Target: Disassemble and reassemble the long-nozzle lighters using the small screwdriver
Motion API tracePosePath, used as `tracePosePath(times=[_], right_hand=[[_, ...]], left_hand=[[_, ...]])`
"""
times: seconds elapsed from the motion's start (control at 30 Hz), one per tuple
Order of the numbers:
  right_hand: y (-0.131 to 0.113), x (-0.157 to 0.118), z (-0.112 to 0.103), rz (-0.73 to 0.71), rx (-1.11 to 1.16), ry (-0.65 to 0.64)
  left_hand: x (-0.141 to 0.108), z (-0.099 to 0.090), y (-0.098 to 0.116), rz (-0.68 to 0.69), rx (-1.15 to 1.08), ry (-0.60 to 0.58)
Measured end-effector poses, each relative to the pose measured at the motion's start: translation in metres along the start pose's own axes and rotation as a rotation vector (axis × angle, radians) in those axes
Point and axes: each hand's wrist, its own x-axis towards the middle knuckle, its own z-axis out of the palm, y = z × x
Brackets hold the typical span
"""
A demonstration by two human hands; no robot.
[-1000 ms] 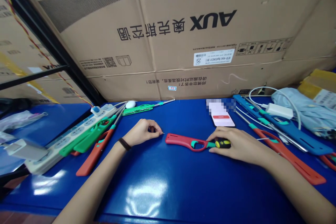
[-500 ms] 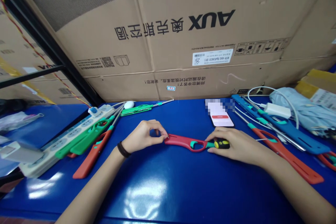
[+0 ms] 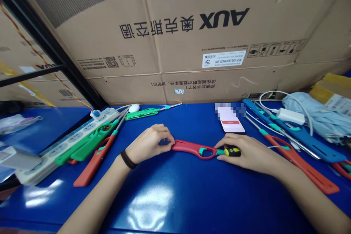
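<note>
A red gas lighter (image 3: 189, 147) with a turquoise trigger lies on the blue table between my hands. My left hand (image 3: 150, 142), wearing a dark wristband, is closed in a pinch at the lighter's left end. Something tiny and dark shows at those fingertips, too small to name. My right hand (image 3: 241, 150) is closed around a screwdriver with a black and yellow handle (image 3: 232, 151), its end pointing towards me. The fingers of that hand also rest at the lighter's turquoise collar (image 3: 220, 152) and hide its rod.
Green lighters (image 3: 90, 142) and an orange-red one (image 3: 93, 164) lie by a white power strip (image 3: 70, 142) at left. At right are a phone (image 3: 232, 126), a blue lighter (image 3: 304, 135), another orange-red lighter (image 3: 307, 168) and a white charger (image 3: 290, 116). A large cardboard box (image 3: 170, 51) stands behind.
My left fingers have shifted very slightly at the lighter's end. The right hand, screwdriver and lighter stay almost where they were; the view has moved a little.
</note>
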Motion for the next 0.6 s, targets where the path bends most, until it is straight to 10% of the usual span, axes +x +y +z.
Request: tracePosePath(times=[0.43,0.6], right_hand=[[0.004,-0.001,0.0,-0.002,-0.021,-0.027],[-0.004,-0.004,-0.008,-0.06,0.074,0.195]], left_hand=[[0.0,0.004,0.002,-0.016,-0.063,0.045],[0.001,0.012,0.003,-0.03,-0.096,-0.054]])
